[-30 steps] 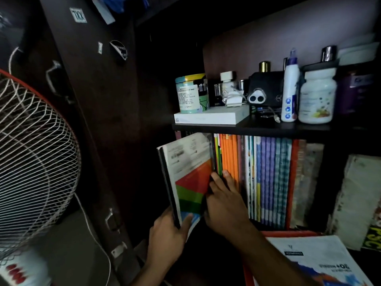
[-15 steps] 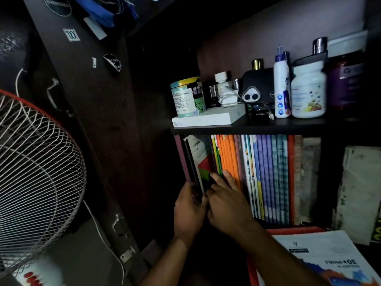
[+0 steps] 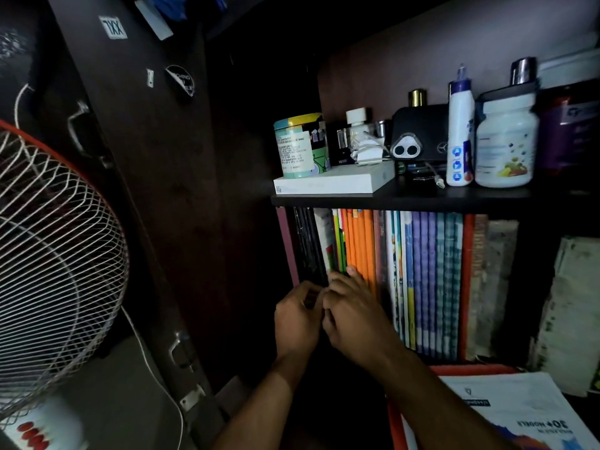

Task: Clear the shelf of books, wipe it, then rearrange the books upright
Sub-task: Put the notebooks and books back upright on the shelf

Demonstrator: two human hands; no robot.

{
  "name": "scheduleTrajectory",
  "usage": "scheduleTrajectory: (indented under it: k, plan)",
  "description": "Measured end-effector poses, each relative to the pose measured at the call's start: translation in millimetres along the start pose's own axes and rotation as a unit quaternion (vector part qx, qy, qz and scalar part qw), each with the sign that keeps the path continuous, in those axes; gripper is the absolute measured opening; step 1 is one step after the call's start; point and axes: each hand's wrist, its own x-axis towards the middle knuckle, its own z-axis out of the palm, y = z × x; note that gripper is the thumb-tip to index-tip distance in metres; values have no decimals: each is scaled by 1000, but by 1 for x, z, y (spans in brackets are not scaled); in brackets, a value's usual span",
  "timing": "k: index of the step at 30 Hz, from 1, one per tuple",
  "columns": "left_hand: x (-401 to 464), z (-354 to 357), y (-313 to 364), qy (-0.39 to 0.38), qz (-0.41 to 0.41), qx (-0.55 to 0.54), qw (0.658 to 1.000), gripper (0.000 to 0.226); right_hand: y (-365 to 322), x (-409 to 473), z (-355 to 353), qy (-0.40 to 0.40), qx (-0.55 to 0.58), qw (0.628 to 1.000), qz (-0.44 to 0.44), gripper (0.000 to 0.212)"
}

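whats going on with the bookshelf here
A person is working at the left end of a row of upright books on the lower shelf. Both hands sit together at the books' lower edges: the left hand against a dark book, the right hand with fingers on the orange spines. What either grip holds is hard to tell. More books lie flat in front.

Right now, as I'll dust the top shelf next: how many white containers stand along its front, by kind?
Flat box: 1
Squeeze bottle: 1
Lidded jar: 1
Total: 3
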Motion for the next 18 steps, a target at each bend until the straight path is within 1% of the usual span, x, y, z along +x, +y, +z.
scheduleTrajectory:
  k: [2, 3, 5, 7, 10, 13, 14, 16, 17, 18]
  plan:
    - [-9, 0, 3, -63, 23, 7, 998, 9, 0, 0, 0, 57, 18, 998, 19, 32]
    - [-11, 1, 6, -79, 24, 10, 997, 10, -1, 0, -1, 90, 29, 995, 25, 28]
    - [-10, 7, 5, -70, 37, 22, 997, 14, -2, 0, -3, 123, 44, 991, 36, 23]
    - [-9, 14, 5, -42, 65, 52, 996, 20, -1, 0, -2, 127, 46, 989, 54, 28]
    - [-8, 25, 0, -29, 55, 81, 995, 18, -1, 2, 1, 123, 48, 989, 73, 39]
    - [-6, 28, 3, -52, 23, 29, 998, 20, -3, 2, 4, 89, 35, 991, 91, 49]
    - [-6, 27, 4, -53, 44, 21, 997, 21, -3, 2, 3, 84, 31, 992, 93, 51]
    - [-10, 26, 7, -61, 84, 15, 994, 44, -2, 0, 3, 83, 19, 992, 94, 52]
    - [-10, 23, 9, -65, 87, 6, 994, 49, -2, 1, 2, 87, 15, 992, 87, 51]
    - [-16, 22, 11, -77, 83, -17, 993, 46, -1, -1, 1, 91, 12, 992, 81, 50]
